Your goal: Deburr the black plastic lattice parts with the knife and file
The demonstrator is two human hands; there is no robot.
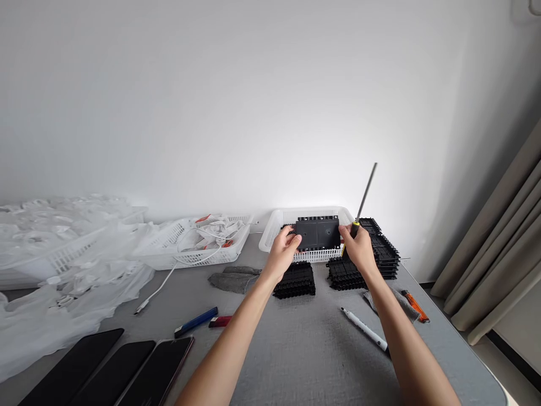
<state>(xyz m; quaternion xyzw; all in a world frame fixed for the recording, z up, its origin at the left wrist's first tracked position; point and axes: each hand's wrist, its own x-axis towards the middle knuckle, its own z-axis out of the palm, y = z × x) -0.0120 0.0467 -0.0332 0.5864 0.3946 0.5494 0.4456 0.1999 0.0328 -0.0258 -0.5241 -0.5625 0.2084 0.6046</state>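
Both my hands hold up a flat black plastic part (pixel 319 232) over the far side of the grey table (pixel 304 349). My left hand (pixel 284 252) pinches its left edge with the fingers closed. My right hand (pixel 360 246) grips its right edge and also holds a screwdriver (pixel 366 193), whose metal shaft points up and to the right. Below the hands lie stacks of similar black parts (pixel 295 279), with more black parts (pixel 380 254) at the right. A white basket (pixel 274 225) stands just behind the held part.
A second white basket (pixel 198 251) with cables and crumpled plastic bags (pixel 54 265) fill the left. Three dark phones (pixel 114 372) lie at the front left, beside a blue lighter (pixel 196 322) and a red one (pixel 220 321). A white marker (pixel 364 329), an orange tool (pixel 415 306) and grey cloths (pixel 232 279) lie around. A curtain (pixel 494 265) hangs at the right.
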